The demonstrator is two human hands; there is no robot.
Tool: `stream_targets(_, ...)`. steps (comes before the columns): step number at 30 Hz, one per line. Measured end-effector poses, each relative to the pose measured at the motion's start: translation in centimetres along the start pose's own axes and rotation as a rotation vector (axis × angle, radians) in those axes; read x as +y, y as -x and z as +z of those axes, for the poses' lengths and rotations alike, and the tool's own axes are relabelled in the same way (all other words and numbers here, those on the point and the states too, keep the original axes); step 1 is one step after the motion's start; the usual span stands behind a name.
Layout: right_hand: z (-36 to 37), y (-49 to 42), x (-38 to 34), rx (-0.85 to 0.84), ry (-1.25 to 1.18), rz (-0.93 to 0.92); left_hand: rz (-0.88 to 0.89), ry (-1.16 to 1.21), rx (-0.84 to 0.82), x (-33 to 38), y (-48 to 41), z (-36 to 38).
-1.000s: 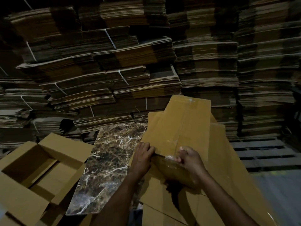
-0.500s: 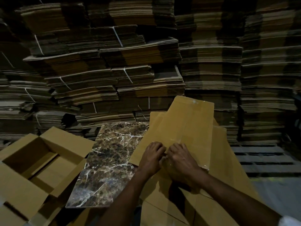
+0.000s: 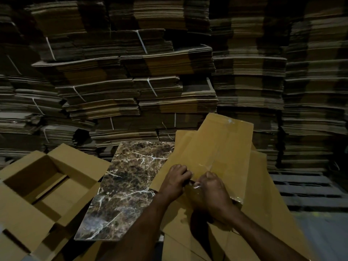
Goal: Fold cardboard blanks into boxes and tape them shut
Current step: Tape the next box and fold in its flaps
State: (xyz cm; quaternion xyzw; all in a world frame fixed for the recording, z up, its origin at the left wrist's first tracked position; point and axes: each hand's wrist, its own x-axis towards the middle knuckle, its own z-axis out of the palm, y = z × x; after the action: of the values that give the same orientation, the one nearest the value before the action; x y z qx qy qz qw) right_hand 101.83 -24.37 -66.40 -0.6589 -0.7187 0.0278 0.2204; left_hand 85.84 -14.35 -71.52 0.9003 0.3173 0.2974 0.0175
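Head view: left hand (image 3: 174,180) and right hand (image 3: 213,188), both curled, pinch the box (image 3: 226,147) at its shadowed edge.

Dim light; strapped cardboard stacks (image 3: 169,63) fill the back, wooden pallet (image 3: 305,187) on grey floor (image 3: 323,232).

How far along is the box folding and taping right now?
Done: one folded box sits at left, top flaps open. In hand: the left hand grips a second box at its near edge while the right hand pinches clear tape there. Left: bundled flat blanks stacked behind.
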Motion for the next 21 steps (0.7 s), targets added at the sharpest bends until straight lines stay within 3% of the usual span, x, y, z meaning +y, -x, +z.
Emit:
stream_targets(7, -0.1, 0.9, 0.9, 0.032, 0.000, -0.077, 0.007, 0.022, -0.017, -0.3, -0.3, 0.5)
stream_targets(14, 0.4, 1.5, 3.1, 0.171, -0.030, -0.218, -0.001, 0.022, -0.022, -0.3, -0.9, 0.6)
stream_targets(21, 1.2, 2.8, 3.7, 0.301, -0.128, -0.210, -0.003, 0.011, -0.023, -0.3, -1.0, 0.1)
